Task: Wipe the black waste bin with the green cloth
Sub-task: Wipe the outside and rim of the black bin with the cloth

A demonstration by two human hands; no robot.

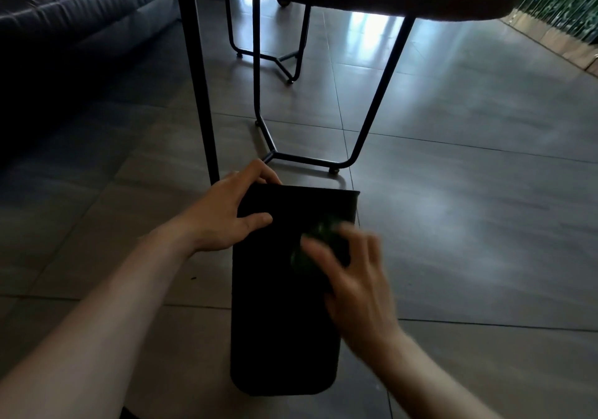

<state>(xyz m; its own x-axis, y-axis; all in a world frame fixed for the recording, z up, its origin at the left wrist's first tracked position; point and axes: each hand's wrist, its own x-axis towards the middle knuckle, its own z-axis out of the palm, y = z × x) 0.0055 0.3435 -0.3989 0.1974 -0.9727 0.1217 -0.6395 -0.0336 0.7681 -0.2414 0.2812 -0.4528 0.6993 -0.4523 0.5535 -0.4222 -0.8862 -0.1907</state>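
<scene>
Black waste bin (278, 305) lies tipped on tiled floor (469, 224), near table legs. Left hand (226, 215) clamps rim corner. Right hand (352, 276), blurred, clutches green cloth (318, 240) against upper side. Bin likely light, stiff, smooth plastic; brace at rim. Cloth soft, bunches easily.

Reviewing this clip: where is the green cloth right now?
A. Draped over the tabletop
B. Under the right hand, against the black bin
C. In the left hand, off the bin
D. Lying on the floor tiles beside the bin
B: the green cloth shows under the blurred right hand, against the black waste bin, while the left hand grips the bin's edge.
</scene>
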